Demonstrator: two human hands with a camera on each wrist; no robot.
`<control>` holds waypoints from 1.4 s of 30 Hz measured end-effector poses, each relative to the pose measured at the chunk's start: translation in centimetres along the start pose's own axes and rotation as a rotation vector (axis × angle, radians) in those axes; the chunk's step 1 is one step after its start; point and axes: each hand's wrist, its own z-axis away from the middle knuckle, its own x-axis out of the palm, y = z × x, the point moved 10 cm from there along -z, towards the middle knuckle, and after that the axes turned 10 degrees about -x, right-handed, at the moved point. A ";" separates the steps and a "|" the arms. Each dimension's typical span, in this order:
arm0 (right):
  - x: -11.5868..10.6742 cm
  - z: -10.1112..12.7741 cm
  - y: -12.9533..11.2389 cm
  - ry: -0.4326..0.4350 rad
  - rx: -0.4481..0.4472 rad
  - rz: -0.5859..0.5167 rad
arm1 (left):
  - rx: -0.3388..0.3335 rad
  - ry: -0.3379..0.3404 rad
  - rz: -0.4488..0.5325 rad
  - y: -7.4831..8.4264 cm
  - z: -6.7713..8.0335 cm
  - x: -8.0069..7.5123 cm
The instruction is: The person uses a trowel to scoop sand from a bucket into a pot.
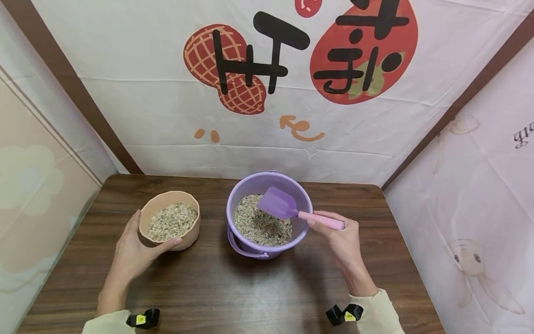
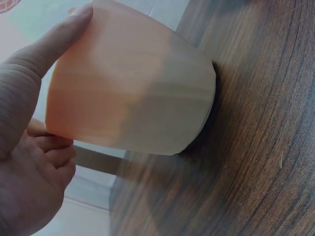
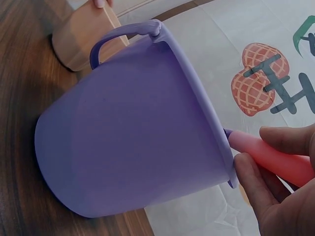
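Note:
My left hand grips the rim and side of a peach-coloured pot on the left of the table, its thumb across the near edge. Pale grey-beige gravel fills much of the pot. In the middle stands a purple bucket, with similar gravel inside. My right hand, at the bucket's right rim, holds a toy shovel by its pink handle. The shovel's purple blade hangs over the gravel within the bucket's mouth and looks bare.
The bucket's purple carry handle hangs down at its front left. Under everything lies a dark wood-grain table. A white printed cloth rises behind the table's back edge, with more cloth at both sides.

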 end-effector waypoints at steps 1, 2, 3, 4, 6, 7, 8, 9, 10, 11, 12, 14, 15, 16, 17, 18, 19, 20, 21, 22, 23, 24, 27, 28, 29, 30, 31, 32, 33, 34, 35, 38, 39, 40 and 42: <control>0.0 0.0 0.0 0.002 -0.001 -0.001 | 0.004 0.001 -0.003 0.0 0.0 0.0; 0.0 0.0 0.0 0.004 -0.001 0.000 | 0.008 0.003 -0.005 0.1 0.0 0.0; 0.0 0.0 0.0 0.005 -0.001 0.000 | 0.012 0.005 -0.007 0.2 0.0 -0.1; -0.1 0.0 0.0 0.005 0.000 0.001 | 0.016 0.008 -0.009 0.3 0.0 -0.1; -0.1 0.0 0.1 0.008 0.002 0.005 | 0.029 0.018 -0.008 0.6 0.1 -0.3; -0.1 0.0 0.1 0.009 0.003 0.005 | 0.036 0.024 -0.010 0.8 0.2 -0.4; -0.1 0.0 0.1 0.010 0.004 0.004 | 0.044 0.030 -0.008 1.1 0.3 -0.6; -0.1 0.0 0.1 0.011 0.004 0.004 | 0.054 0.037 -0.005 1.5 0.4 -0.7; -0.1 0.0 0.1 0.010 0.004 0.004 | 0.066 0.045 -0.004 2.0 0.5 -0.8; -0.1 0.0 0.1 0.008 0.003 0.004 | 0.082 0.053 0.001 2.6 0.7 -1.0; -0.1 0.0 0.0 0.005 0.002 0.003 | 0.099 0.058 0.010 3.3 0.8 -1.0; 0.0 0.0 0.0 0.000 0.001 0.001 | 0.140 0.060 0.037 4.8 1.3 -0.9; 0.0 0.0 0.0 -0.003 0.001 0.001 | 0.166 0.051 0.067 5.7 1.5 -0.7; 0.1 0.0 0.1 -0.006 0.001 0.004 | 0.187 0.032 0.090 6.6 1.7 -0.3; 0.1 0.0 0.1 -0.008 0.001 0.005 | 0.208 0.013 0.109 7.4 1.9 0.2; 0.1 0.0 0.0 -0.009 0.000 0.005 | 0.226 -0.014 0.128 8.3 2.1 0.7; 0.1 0.0 0.0 -0.012 -0.001 0.004 | 0.242 -0.042 0.140 9.0 2.3 1.4; 0.1 0.0 0.0 -0.013 -0.002 0.003 | 0.255 -0.073 0.152 9.8 2.5 2.1; 0.1 0.0 0.0 -0.015 -0.003 0.000 | 0.261 -0.105 0.159 10.4 2.6 2.8; 0.1 0.0 0.0 -0.016 -0.004 0.000 | 0.263 -0.141 0.167 11.0 2.8 3.6; 0.1 0.0 0.0 -0.017 -0.006 -0.003 | 0.269 -0.167 0.167 11.5 3.0 4.3; 0.1 0.0 -0.1 -0.017 -0.007 -0.004 | 0.269 -0.193 0.169 12.1 3.1 5.0; 0.2 0.0 -0.1 -0.021 -0.008 -0.001 | 0.275 -0.251 0.166 13.5 3.4 6.8; 0.2 0.0 -0.1 -0.021 -0.009 0.003 | 0.279 -0.266 0.164 13.9 3.5 7.4; 0.2 0.0 -0.2 -0.023 -0.011 0.004 | 0.285 -0.266 0.143 14.2 3.5 7.8; 0.2 0.0 -0.2 -0.026 -0.011 0.005 | 0.290 -0.271 0.136 14.5 3.5 8.3; 0.3 0.0 -0.2 -0.030 -0.012 0.005 | 0.294 -0.279 0.132 14.7 3.5 8.7; 0.3 0.0 -0.2 -0.034 -0.013 0.005 | 0.296 -0.284 0.128 14.9 3.4 9.1; 0.4 0.0 -0.2 -0.038 -0.013 0.012 | 0.298 -0.288 0.128 15.0 3.4 9.4; 0.4 -0.1 -0.2 -0.043 -0.013 0.018 | 0.298 -0.290 0.128 15.1 3.3 9.6; 0.5 -0.1 -0.2 -0.051 -0.013 0.024 | 0.300 -0.291 0.131 15.1 3.3 9.9; 0.6 -0.2 -0.4 -0.089 -0.030 0.068 | 0.301 -0.296 0.152 15.1 3.2 10.3; 0.7 -0.3 -0.6 -0.110 -0.042 0.091 | 0.303 -0.297 0.158 15.1 3.1 10.3; 0.8 -0.4 -0.9 -0.134 -0.059 0.124 | 0.304 -0.298 0.161 15.2 3.1 10.4; 1.1 -0.6 -1.6 -0.188 -0.097 0.208 | 0.308 -0.301 0.161 15.2 3.1 10.5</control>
